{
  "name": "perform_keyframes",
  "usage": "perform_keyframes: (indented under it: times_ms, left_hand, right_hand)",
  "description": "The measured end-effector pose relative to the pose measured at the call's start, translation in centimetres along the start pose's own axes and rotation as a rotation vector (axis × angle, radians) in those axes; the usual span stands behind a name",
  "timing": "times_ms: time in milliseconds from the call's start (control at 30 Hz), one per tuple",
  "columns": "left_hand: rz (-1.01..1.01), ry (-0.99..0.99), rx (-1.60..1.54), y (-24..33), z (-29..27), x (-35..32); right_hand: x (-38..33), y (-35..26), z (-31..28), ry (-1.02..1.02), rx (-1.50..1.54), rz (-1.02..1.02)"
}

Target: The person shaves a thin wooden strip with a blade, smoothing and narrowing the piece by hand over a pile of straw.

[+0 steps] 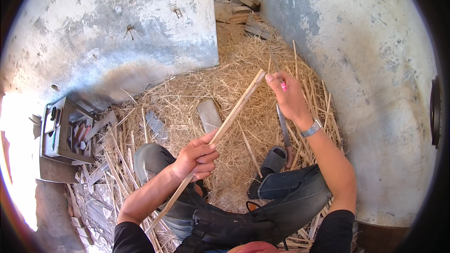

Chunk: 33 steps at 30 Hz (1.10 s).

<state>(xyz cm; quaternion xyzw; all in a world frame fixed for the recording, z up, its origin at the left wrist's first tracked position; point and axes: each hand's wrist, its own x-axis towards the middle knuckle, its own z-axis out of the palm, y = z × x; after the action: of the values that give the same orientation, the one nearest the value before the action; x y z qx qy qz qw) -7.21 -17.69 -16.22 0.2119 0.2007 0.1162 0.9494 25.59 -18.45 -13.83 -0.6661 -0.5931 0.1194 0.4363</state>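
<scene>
A long, pale strip that looks like split bamboo [238, 106] slants across the middle, from below my left forearm up toward my right hand. My left hand [196, 158] is closed around its lower half. Beside the strip's upper end, my right hand [287, 94] has its thumb and fingers pinched together; what they hold, if anything, I cannot make out. A small pink band circles one of its fingers, and a metal watch [311, 128] is on that wrist. Below this hand a curved blade [284, 129] with a brown handle lies on the shavings, near my foot.
Straw-like shavings [183, 93] cover the floor, with loose strips along both sides. A flat grey block [209, 115] lies ahead of my legs. At left stands a small wooden cabinet [61, 131]. Worn walls [361, 65] rise on both sides; boards [246, 9] are piled at the back.
</scene>
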Motion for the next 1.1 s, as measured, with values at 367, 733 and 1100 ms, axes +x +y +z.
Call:
perform_keyframes:
  times_ms: [367, 733, 1100]
  left_hand:
    - [0.106, -0.065, 0.339, -1.2, -0.4, 0.4]
    - [0.24, 0.028, 0.509, -1.3, -0.4, 1.3]
    - [0.309, 0.096, 0.572, -1.2, 0.6, 1.7]
  right_hand:
    - [-0.7, -2.2, -0.3, -0.095, 0.386, 0.185]
    - [-3.8, -5.6, 0.5, -0.086, 0.027, 0.003]
    - [-6.9, -6.4, 3.1, -0.336, -0.201, -0.156]
